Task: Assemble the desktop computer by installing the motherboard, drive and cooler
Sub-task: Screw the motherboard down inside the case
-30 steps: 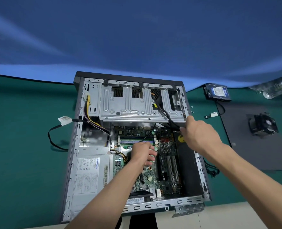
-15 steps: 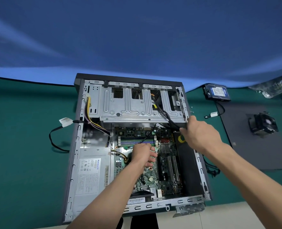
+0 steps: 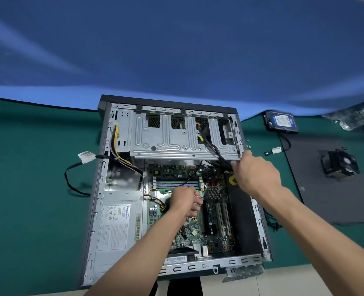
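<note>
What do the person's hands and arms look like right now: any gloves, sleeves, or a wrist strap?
Both the left hand and right hand are bare, with no gloves. Both forearms are uncovered as far as the view shows; no sleeves, watch, rings or wrist strap visible.

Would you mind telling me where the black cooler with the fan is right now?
In the head view, the black cooler with the fan sits on the dark grey mat, right of the open metal computer case.
</note>
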Tool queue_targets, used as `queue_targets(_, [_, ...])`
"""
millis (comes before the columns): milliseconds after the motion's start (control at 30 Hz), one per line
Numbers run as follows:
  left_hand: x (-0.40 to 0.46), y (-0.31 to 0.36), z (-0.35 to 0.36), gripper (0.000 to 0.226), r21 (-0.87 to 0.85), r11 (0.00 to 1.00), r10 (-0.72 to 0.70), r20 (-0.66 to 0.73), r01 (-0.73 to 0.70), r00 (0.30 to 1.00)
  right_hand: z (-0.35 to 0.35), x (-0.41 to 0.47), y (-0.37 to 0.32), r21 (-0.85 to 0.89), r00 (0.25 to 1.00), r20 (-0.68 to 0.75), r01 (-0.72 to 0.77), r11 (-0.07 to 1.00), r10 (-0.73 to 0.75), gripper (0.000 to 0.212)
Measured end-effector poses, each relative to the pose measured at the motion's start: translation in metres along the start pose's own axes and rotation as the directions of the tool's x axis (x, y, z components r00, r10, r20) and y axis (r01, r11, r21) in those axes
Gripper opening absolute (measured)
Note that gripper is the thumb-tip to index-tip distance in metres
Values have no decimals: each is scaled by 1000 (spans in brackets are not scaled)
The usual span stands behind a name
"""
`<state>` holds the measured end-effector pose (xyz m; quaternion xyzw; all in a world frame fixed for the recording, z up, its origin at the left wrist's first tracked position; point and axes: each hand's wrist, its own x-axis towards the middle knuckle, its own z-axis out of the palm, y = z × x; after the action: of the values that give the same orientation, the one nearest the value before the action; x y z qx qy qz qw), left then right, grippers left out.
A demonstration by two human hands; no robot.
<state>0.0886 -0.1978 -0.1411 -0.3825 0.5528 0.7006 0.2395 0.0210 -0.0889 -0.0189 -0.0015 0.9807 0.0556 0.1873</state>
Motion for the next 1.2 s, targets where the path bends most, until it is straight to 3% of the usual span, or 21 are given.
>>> queue_targets(167, [0, 0, 0, 20, 4, 1000, -2, -4, 2, 1000, -7, 6, 0, 44, 989, 148, 19, 999, -26, 41])
queue_targets(233, [0, 0, 0, 19, 1, 1000, -4, -1, 4, 1000, -3, 6, 1, 42, 997, 80, 15, 999, -19, 30])
queue_targets(300, [-1, 1, 0, 19, -4, 1000, -3, -1, 3, 1000, -3, 5, 0, 23, 999, 7, -34, 999, 34, 34])
queue_targets(433, [-2, 1, 0, 20, -5, 1000, -5, -2, 5, 1000, -8, 9, 2, 100, 993, 117, -9, 995, -3, 40])
queue_targets(567, [-1, 2, 0, 20, -11, 1000, -7, 3, 7, 1000, -2, 8, 0, 117, 999, -11, -44, 992, 46, 29])
queue_targets(700, [-1, 0, 0, 19, -3, 1000, -8, 8, 8, 1000, -5, 10, -8, 179, 992, 123, -25, 984, 3, 36])
queue_targets(833, [-1, 1, 0, 20, -1, 1000, -9, 13, 9, 1000, -7, 11, -8, 130, 997, 40, -77, 988, 73, 34])
queue_targets(967, [-1, 2, 0, 20, 1, 1000, -8, 19, 8, 1000, -12, 14, -7, 149, 985, 169, -53, 987, 28, 31])
queue_targets(1067, [-1, 1, 1, 19, -9, 1000, -12, 29, 12, 1000, -8, 15, -6, 84, 994, 48, -103, 991, 100, 29])
queue_targets(1200, [-2, 2, 1, 20, 7, 1000, -5, 27, 5, 1000, -13, 17, -10, 187, 977, 213, -41, 981, 1, 34])
